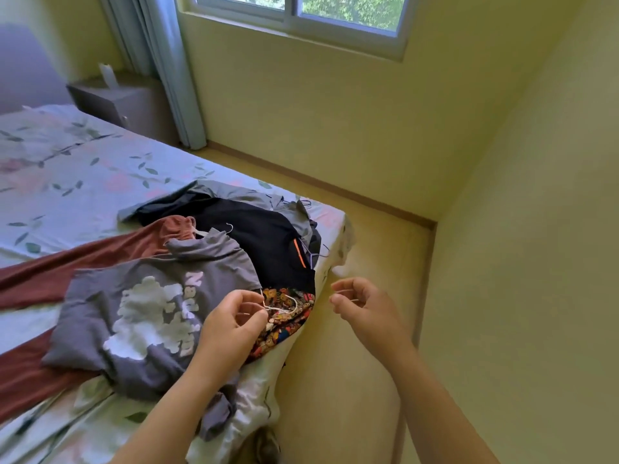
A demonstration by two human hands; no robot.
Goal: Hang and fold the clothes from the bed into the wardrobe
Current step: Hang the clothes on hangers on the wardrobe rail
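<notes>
A pile of clothes lies at the bed's near right corner. A grey printed T-shirt (144, 316) is on top, with a rust-red garment (67, 266) under it. Behind them are a black garment (261, 242) with an orange stripe and a grey shirt (231, 190). A colourful patterned garment (288, 316) sits at the mattress edge. My left hand (234, 323) pinches the thin white hanger hook (284, 308) lying on that patterned garment. My right hand (361, 306) hovers beyond the bed edge, fingers loosely curled, holding nothing I can make out.
The bed (83, 175) has a floral sheet. A grey nightstand (124, 102) stands by the curtain (167, 68) at the back. A window (301, 8) sits above a yellow wall. Bare floor (378, 236) runs between bed and walls. The wardrobe is out of view.
</notes>
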